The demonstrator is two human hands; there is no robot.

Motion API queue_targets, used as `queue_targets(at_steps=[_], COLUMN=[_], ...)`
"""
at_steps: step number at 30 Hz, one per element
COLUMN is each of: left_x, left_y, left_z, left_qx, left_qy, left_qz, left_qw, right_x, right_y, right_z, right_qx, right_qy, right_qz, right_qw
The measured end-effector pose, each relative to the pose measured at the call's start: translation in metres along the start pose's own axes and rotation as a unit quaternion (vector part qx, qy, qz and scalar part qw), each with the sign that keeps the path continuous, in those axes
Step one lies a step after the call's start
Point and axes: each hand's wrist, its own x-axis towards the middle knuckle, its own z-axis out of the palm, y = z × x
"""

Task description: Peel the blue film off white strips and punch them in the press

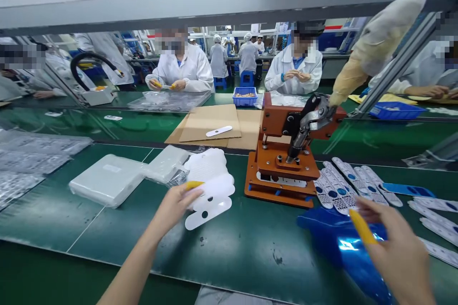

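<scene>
Beyond a blue basket stands a blue stool.

Right hand motion-blurred, fingertips indistinct; blue film partly behind it; co-workers' faces pixelated; white pieces inside orange press mostly hidden by its plates; left forearm cut off by bottom edge; far parts in blue bin too small to identify.

No readable text, brands, numbers or signs, pale label on wrapped white package, wording illegible
</scene>
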Motion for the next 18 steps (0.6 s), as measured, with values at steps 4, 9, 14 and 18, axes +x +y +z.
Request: queue_targets(at_steps=[4, 9, 14, 18], left_x=[-0.009, -0.005, 0.004, 0.019], left_y=[0.043, 0.066, 0.063, 0.054], left_z=[0.051, 0.095, 0.098, 0.1], left_qx=[-0.03, -0.039, -0.068, -0.057], left_qy=[-0.161, -0.206, -0.169, 0.038], left_qz=[0.122, 0.166, 0.172, 0.193], left_qw=[0.979, 0.963, 0.968, 0.979], right_x=[-0.019, -0.013, -0.005, 0.022], right_y=[-0.047, -0.051, -0.03, -0.003], right_z=[0.017, 0.027, 0.024, 0.032], right_qx=[0.205, 0.213, 0.199, 0.175], right_qy=[-0.163, -0.199, -0.163, -0.083], right_qz=[-0.07, -0.087, -0.1, -0.095], right_qw=[0.963, 0.953, 0.961, 0.977])
